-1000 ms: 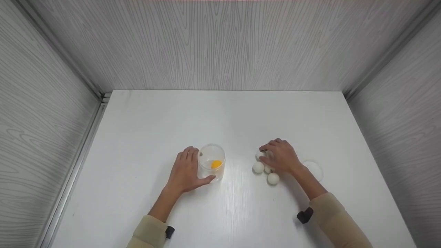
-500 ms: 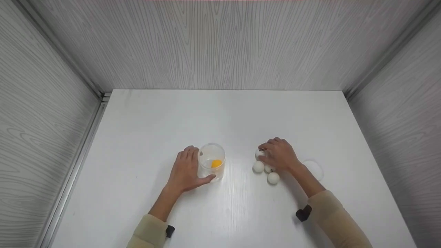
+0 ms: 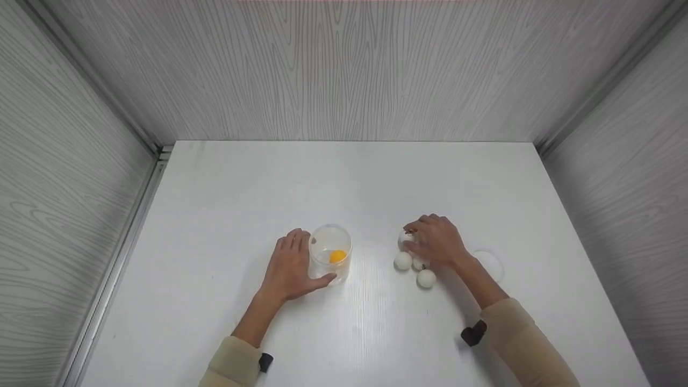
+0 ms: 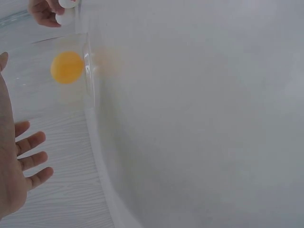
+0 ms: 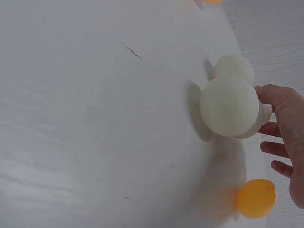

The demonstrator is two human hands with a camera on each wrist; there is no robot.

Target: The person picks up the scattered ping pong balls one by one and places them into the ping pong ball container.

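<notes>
My left hand (image 3: 290, 266) is beside a clear plastic cup (image 3: 329, 236), thumb along its near side and fingers along its left. In the left wrist view those fingers (image 4: 35, 161) are spread and nearly straight. An orange ping-pong ball (image 3: 337, 256) lies on the cup's bottom. With thumb and fingertips, my right hand (image 3: 438, 242) pinches a white ping-pong ball (image 3: 406, 240), partly covered by the fingers. Several more white balls (image 3: 403, 261) cluster just below it. Another orange ball (image 5: 255, 198) shows in the right wrist view, hidden from the head view.
A clear round disc (image 3: 489, 266) lies on the white table (image 3: 344, 183), right of my right wrist. Grey wood-grain panels (image 3: 344, 70) stand at the back and both sides. Dark wrist-worn devices (image 3: 473, 333) stick out beneath both sleeves.
Both hands, the cup and the balls stay almost where they were. The right hand and the white ball it pinches have shifted very slightly.
</notes>
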